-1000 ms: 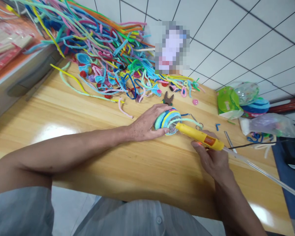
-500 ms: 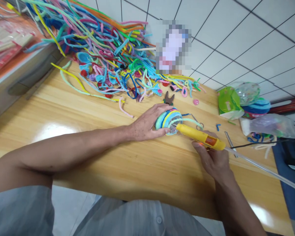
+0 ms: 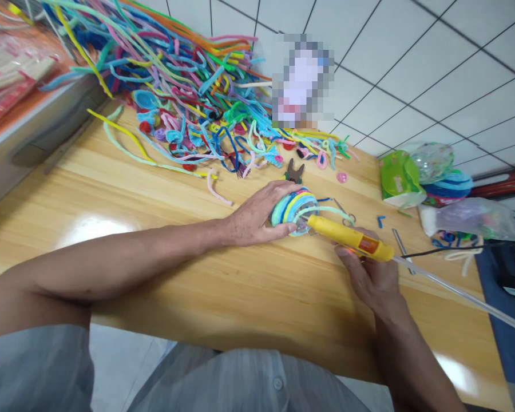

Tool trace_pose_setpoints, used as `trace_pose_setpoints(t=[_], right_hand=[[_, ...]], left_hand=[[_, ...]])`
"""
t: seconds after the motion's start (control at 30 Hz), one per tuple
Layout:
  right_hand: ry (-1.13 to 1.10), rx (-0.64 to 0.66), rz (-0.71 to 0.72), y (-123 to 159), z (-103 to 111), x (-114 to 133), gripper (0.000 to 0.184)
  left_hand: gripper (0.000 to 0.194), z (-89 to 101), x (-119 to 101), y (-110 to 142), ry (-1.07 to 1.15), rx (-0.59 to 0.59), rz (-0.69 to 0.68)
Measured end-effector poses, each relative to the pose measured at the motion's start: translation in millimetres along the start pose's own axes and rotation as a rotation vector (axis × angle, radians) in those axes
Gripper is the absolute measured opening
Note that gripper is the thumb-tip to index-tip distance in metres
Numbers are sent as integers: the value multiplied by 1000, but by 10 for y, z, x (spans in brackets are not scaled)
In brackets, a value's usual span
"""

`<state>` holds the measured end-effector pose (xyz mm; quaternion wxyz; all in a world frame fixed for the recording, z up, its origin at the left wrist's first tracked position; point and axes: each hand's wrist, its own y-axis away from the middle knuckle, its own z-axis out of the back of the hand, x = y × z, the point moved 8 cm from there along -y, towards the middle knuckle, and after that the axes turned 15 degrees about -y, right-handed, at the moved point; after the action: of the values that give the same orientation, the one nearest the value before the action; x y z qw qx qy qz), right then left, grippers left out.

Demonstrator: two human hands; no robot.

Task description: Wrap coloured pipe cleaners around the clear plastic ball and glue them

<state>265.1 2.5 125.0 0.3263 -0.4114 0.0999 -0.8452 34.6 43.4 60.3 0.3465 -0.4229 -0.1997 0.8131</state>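
Observation:
My left hand [image 3: 257,217] is wrapped round a small round piece banded with coloured pipe cleaners [image 3: 288,205] in blue, yellow and mint. A loose mint pipe cleaner [image 3: 332,210] curves off it to the right. In my right hand [image 3: 371,272] is a yellow hot glue gun [image 3: 343,236], with a clear glue stick [image 3: 455,290] sticking out of its back. The gun's nozzle reaches the inner side of the banded piece; whether it touches cannot be made out. My right fingers are partly hidden behind the gun.
Pliers [image 3: 294,170] lie just beyond the banded piece, scissors [image 3: 347,216] to its right. A tangled heap of pipe cleaners [image 3: 175,86] fills the back left. A green packet [image 3: 400,177] and a plastic bag [image 3: 476,220] stand at right. A black cord [image 3: 446,250] runs off rightward.

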Motion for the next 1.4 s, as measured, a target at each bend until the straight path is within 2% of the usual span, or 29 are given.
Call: trace_pose_setpoints(t=[0.4, 0.73, 1.03, 1.2, 1.4], right_hand=[[8, -10, -33, 10, 16, -41, 10], [-24, 3, 18, -5, 1, 19, 6], [-53, 0, -6, -14, -1, 6, 3], [-6, -8, -50, 4, 17, -47, 8], [0, 20, -21, -9, 29, -5, 6]], left_hand=[[76, -25, 21, -2, 31, 16, 25], [76, -22, 9, 1, 13, 14, 8], [76, -26, 15, 3, 2, -1, 3], [76, -27, 24, 5, 22, 14, 16], [76, -23, 11, 5, 7, 7, 4]])
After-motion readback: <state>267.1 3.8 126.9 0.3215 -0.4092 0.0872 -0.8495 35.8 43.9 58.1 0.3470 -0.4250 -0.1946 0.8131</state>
